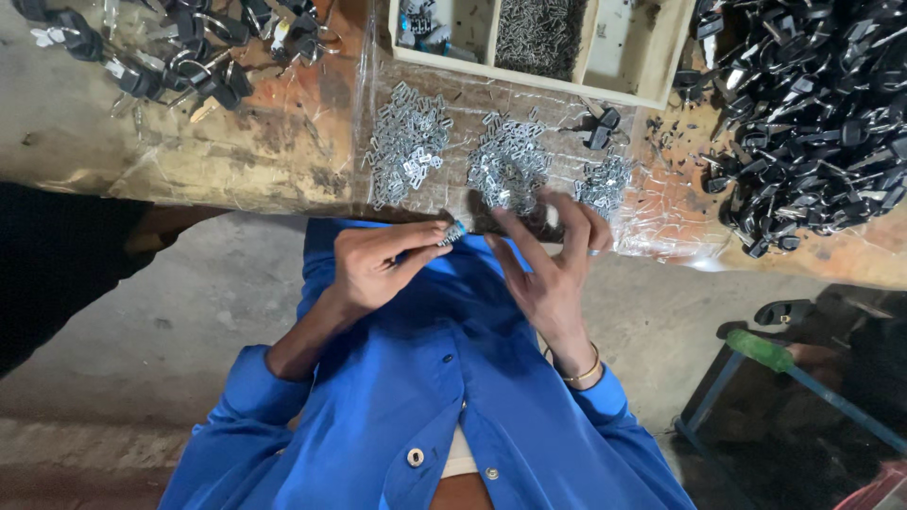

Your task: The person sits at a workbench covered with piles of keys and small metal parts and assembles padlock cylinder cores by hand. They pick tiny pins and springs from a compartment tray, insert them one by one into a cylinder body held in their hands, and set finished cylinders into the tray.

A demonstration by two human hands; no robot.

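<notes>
Left hand (378, 264) pinches a small metal part (453, 232) at its fingertips; right hand (553, 260), fingers spread, holds nothing, just beside it.

worn orange workbench (283, 142) under clear plastic sheet, grey concrete floor (189, 312), blue metal stool (746, 378) at right

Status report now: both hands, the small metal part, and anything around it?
Left hand pinches small metal part. Right hand open beside it, fingers spread. Metal clip piles just beyond on bench; nothing blocking.

Blue shirt (453, 397); 3 silvery piles of metal clips (408, 142); black keys (812, 113) at the rusty-orange bench's (283, 142) right edge.
</notes>
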